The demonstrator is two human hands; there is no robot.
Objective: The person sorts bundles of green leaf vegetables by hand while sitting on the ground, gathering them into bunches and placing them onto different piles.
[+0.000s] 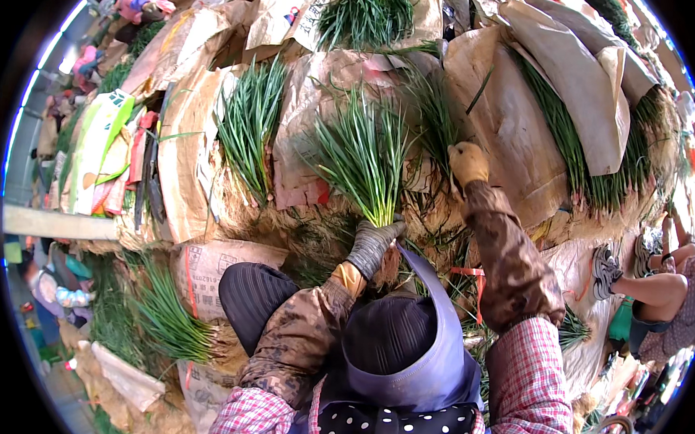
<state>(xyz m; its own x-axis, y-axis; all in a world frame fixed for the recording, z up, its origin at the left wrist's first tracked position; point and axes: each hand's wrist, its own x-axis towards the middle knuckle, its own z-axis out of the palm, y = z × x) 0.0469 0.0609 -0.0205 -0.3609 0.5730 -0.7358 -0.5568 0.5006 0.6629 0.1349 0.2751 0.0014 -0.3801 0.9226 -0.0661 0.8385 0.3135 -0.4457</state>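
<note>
Left hand [372,245] clutches chive bunch [363,156] base; right hand [468,161] apart.

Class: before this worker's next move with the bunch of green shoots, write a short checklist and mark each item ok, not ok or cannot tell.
1. Left hand grips the bunch of green shoots at its base: ok.
2. Bunch stands upright, leaves fanned out: ok.
3. Right hand free of the bunch, raised beside it: ok.
4. Both hands gloved: ok.
5. Right hand holds something: cannot tell.
6. Bunch tied with a band: cannot tell.
</note>
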